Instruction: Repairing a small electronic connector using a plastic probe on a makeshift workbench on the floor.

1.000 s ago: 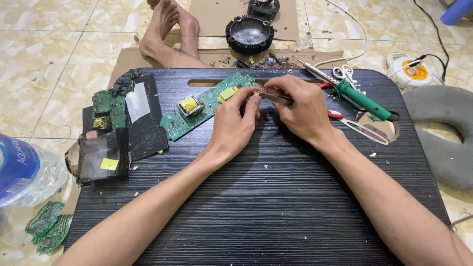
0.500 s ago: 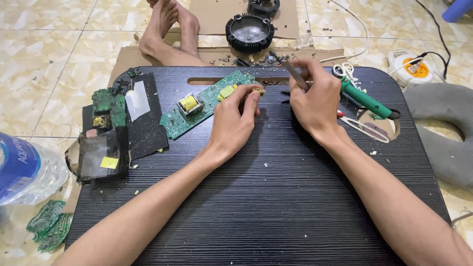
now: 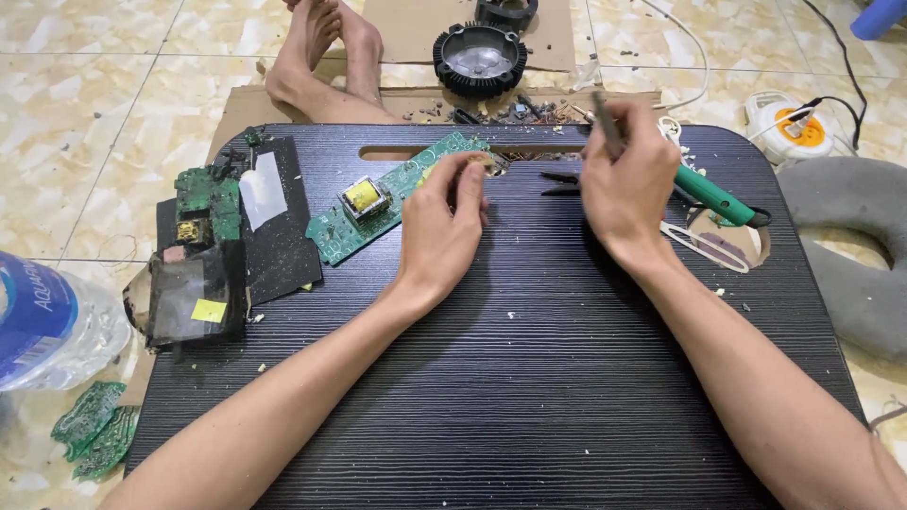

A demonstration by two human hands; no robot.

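A long green circuit board (image 3: 373, 208) with a yellow transformer (image 3: 362, 195) lies slanted on the black lap table (image 3: 529, 378). My left hand (image 3: 442, 227) rests on the table, its fingertips pressing down the board's right end. My right hand (image 3: 625, 179) is raised to the right of the board, shut on a slim dark tool (image 3: 605, 118) that points up and away. Dark pliers tips (image 3: 559, 179) stick out just left of that hand. A green-handled tool (image 3: 713, 196) lies behind it.
Other green boards and black sheets (image 3: 213, 236) are stacked at the table's left. A water bottle (image 3: 47, 321) and loose boards (image 3: 94, 439) lie on the floor at left. Bare feet (image 3: 331, 47), a round black heat sink (image 3: 479, 59), a white power socket (image 3: 789, 127) and a grey cushion (image 3: 850, 246) surround the table.
My right hand has lifted the slim tool off the board's right end and moved it right and away. My left hand stays on the board.
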